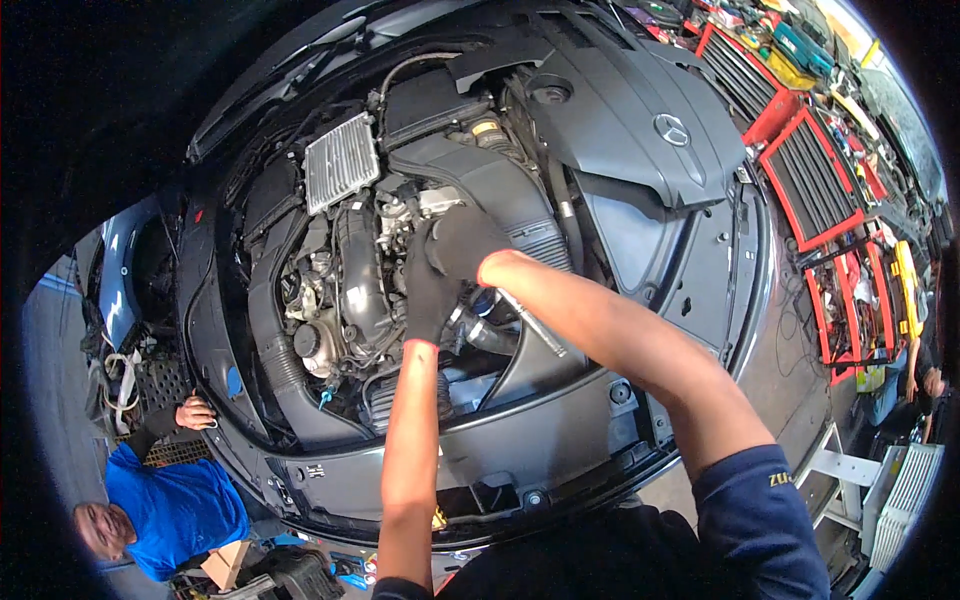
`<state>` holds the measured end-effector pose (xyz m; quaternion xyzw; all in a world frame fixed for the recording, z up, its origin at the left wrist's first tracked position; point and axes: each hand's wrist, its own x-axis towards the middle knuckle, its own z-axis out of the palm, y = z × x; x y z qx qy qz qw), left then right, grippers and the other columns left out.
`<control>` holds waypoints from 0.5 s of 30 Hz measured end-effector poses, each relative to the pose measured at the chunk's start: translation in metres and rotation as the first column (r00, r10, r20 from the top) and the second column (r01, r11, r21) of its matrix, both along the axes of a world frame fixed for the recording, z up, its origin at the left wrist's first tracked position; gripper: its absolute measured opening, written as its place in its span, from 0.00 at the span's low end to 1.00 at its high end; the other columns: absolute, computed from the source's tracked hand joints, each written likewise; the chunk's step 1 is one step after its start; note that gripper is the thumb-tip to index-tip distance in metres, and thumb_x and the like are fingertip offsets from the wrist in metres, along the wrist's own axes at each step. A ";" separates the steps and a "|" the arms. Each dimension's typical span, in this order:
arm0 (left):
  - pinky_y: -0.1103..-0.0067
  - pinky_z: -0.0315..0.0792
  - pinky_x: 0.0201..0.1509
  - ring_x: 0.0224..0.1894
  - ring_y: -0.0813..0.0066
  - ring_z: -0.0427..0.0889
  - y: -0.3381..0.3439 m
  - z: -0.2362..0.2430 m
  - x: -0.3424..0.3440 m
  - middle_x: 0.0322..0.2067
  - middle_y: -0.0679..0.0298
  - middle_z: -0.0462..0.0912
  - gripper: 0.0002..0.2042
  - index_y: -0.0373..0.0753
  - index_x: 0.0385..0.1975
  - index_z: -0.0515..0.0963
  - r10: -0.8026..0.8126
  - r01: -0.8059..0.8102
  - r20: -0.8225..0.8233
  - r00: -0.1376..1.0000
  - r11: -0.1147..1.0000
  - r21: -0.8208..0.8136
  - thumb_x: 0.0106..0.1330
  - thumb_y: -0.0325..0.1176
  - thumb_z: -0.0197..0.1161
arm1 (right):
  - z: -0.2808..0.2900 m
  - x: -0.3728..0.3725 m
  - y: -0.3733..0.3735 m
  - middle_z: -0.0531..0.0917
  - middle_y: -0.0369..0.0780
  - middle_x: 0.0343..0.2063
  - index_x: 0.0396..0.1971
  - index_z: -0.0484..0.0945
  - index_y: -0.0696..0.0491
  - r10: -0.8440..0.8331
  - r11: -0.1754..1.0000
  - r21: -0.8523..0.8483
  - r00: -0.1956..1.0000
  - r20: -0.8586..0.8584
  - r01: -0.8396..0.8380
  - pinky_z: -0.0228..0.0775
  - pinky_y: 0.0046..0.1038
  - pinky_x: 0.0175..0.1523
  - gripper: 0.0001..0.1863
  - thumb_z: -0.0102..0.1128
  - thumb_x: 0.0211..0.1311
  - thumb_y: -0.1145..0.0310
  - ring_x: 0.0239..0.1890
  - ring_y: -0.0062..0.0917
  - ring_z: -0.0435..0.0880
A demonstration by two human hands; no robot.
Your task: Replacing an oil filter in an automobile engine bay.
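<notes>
Leaning over the engine (362,270), we have our gloved left hand (431,298) against our gloved right hand (466,243); we cannot tell whether either grips anything. A silvery bar (538,328) lies nearer the right hand, below its wrist, long axis slanting rightward toward the front panel (545,436).

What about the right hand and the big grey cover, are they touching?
Apart. The head view plainly shows a black duct between the right hand and the grey cover.
</notes>
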<state>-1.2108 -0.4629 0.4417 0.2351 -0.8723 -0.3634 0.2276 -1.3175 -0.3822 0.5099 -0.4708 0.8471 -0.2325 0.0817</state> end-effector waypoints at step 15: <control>0.67 0.56 0.75 0.68 0.55 0.69 -0.046 -0.140 -0.039 0.63 0.48 0.74 0.33 0.34 0.66 0.67 -0.465 0.469 -0.105 0.879 0.883 0.022 0.62 0.40 0.68 | -0.003 0.021 -0.011 0.87 0.53 0.32 0.34 0.87 0.57 -0.363 0.910 -0.095 0.886 0.289 0.404 0.81 0.40 0.47 0.16 0.60 0.59 0.60 0.39 0.44 0.89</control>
